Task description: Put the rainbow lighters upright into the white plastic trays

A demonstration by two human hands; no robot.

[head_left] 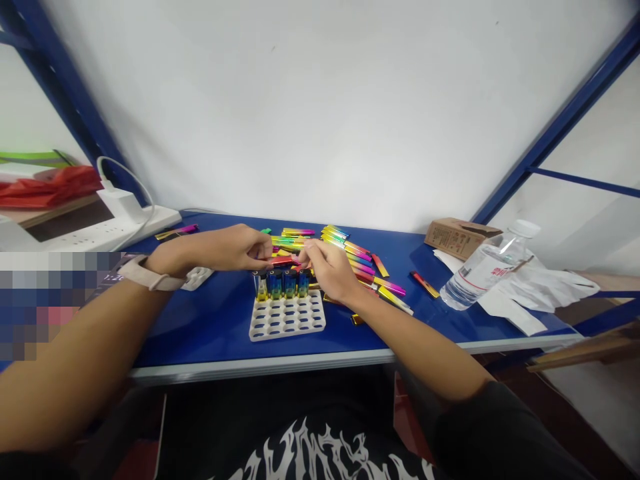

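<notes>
Just above the back of a white perforated tray, my left hand and my right hand meet. Between their fingertips is a red metallic lighter sleeve, with my left fingers closed on one end and my right fingers pinching the other. Fingers partly cover it. Several lighters with yellow-to-blue bodies and dark tops stand upright in the tray's back row. Behind and right of my hands lies a loose heap of shiny multicoloured sleeves, partly hidden by my right hand.
A water bottle stands tilted in view at the right, beside a cardboard box and white plastic bags. A power strip with a plugged-in charger lies at the left. The blue table meets a white wall.
</notes>
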